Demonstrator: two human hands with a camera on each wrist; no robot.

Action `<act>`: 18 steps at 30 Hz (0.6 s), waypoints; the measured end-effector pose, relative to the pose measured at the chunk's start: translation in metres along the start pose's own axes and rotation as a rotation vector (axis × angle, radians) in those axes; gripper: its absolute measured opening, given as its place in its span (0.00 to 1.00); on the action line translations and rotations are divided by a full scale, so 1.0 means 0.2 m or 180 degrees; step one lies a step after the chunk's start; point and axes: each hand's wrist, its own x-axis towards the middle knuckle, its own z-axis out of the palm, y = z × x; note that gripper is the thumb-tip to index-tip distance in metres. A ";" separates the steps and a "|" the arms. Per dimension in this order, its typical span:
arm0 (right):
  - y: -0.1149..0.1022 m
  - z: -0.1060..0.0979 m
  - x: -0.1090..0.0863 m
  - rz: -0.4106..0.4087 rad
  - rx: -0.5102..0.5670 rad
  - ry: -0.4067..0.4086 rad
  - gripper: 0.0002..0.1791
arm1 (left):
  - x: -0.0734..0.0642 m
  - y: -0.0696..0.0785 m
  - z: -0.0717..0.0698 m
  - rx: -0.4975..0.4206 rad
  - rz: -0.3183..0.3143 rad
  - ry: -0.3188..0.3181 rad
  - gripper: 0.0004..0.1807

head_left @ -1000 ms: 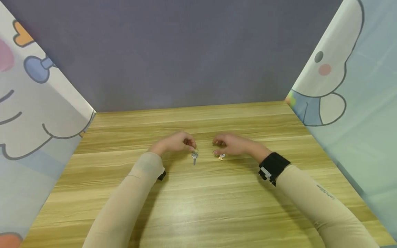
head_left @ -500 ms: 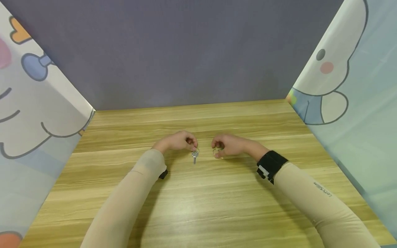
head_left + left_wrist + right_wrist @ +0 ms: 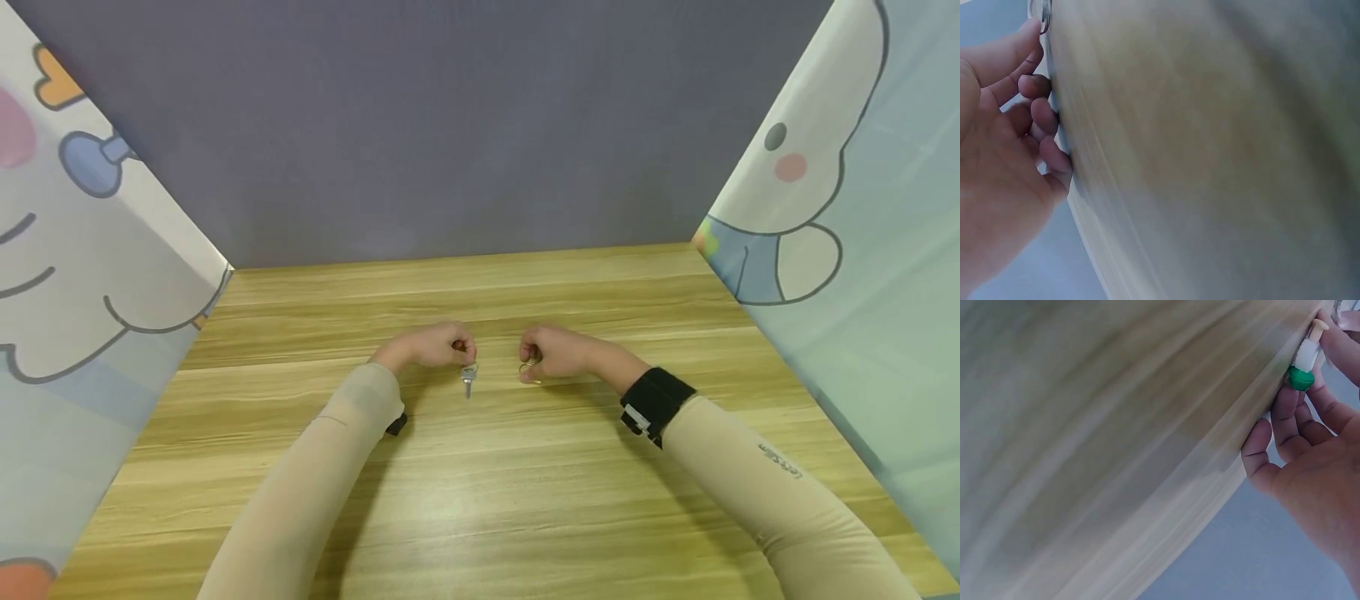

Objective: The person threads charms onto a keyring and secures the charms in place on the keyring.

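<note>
While my left hand [image 3: 435, 343] pinches a small key ring [image 3: 474, 367] between thumb and forefinger, a silver key [image 3: 468, 379] shows just below my fingertips, its blade pointing towards the near side of the worktop [image 3: 465, 500]. I cannot tell whether the key lies on the wood or hangs slightly above it. My other fingers on that side are curled in, close to the surface.

Across from it, my right hand [image 3: 555, 352] has thumb and forefinger closed on a second ring [image 3: 521, 367], near the first but not touching it. With this ring is a trinket [image 3: 1304, 359], best seen from my right wrist: green rounded end, white middle, pale orange tip, the green end just at a fingertip. Both rings are about midway between the left and right edges of the worktop, some way in from its far edge.

Beige sleeves [image 3: 322, 467] cover my forearms, and a black strap [image 3: 657, 404] goes round my right wrist. A dark grey panel [image 3: 465, 125] stands along the far edge, and cartoon-printed panels [image 3: 97, 275] rise along the left and right edges
</note>
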 end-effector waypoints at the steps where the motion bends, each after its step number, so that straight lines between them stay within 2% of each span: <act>1: 0.00 0.00 0.00 0.0025 -0.0006 0.0001 0.14 | 0.00 0.00 0.00 -0.0039 0.0002 -0.0005 0.07; 5: 0.00 -0.01 -0.01 0.0060 -0.0038 0.0005 0.13 | -0.02 -0.01 -0.02 -0.0184 -0.0029 0.0054 0.08; 10: 0.00 -0.01 -0.02 0.0017 0.0033 -0.0012 0.12 | -0.03 0.01 -0.03 -0.0210 -0.0073 0.0269 0.05; 12: 0.00 -0.01 -0.02 -0.0029 0.0137 -0.0016 0.11 | -0.04 0.02 -0.04 -0.0267 -0.0090 0.0371 0.05; 18: 0.05 -0.03 -0.03 -0.0150 0.0712 0.0165 0.09 | -0.04 0.05 -0.05 -0.0553 0.0000 0.0618 0.17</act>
